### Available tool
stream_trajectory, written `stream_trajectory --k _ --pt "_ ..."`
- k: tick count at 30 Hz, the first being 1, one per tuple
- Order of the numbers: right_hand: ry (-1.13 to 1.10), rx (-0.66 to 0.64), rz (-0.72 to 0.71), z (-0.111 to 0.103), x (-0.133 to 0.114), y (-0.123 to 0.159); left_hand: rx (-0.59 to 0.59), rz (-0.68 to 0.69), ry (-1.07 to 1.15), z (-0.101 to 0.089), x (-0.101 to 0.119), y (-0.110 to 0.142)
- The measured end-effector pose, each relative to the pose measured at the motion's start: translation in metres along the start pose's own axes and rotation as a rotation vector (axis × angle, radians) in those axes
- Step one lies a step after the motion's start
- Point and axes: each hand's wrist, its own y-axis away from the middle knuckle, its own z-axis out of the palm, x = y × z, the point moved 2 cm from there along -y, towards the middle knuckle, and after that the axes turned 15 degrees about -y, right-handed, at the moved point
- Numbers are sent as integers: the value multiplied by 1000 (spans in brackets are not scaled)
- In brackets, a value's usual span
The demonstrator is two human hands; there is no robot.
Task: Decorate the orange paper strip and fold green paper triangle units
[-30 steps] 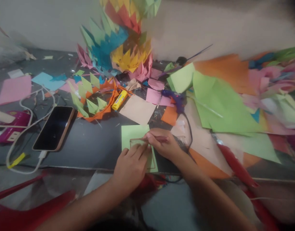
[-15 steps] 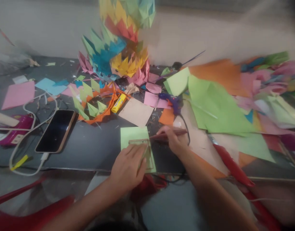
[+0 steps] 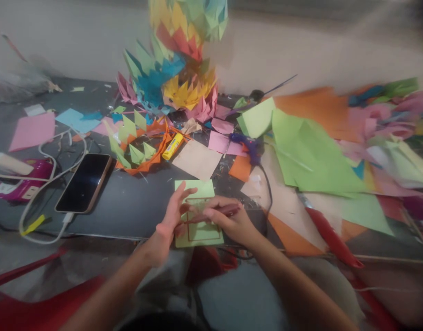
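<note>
A small light green sheet of paper [image 3: 204,185] lies at the table's front edge, with a brown rectangular outline drawn on it. In my right hand [image 3: 237,225] is a dark reddish-brown pen [image 3: 229,209], gripped by the fingers and pointing left across the sheet. My left hand [image 3: 170,219] rests on its side at the sheet's left edge. Its fingers are spread and it holds nothing. The pen's tip is close to the left fingers; whether it touches the paper I cannot tell.
A phone [image 3: 83,183] on a white cable lies left, by a purple power socket [image 3: 34,177]. Behind the sheet are a yellow glue stick [image 3: 172,146], an orange-green folded paper ring [image 3: 138,158] and a blue glue gun [image 3: 247,146]. Large green paper [image 3: 311,156] covers the right.
My left hand has lifted from flat on the sheet and turned onto its side at the left edge. My right hand has brought the pen leftward over the sheet; the outline's left side now shows.
</note>
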Motion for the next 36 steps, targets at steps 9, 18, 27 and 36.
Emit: stream_trajectory --k 9,18,27,36 --pt "21 -107 -15 15 9 2 -24 -7 28 2 -6 2" --pt "-70 32 73 28 18 7 33 0 76 6 -7 0" --pt "231 417 -241 -53 -14 -23 237 -66 -86 3 -4 -10" --pt "498 223 -294 7 -78 39 232 227 -881 -10 11 -1"
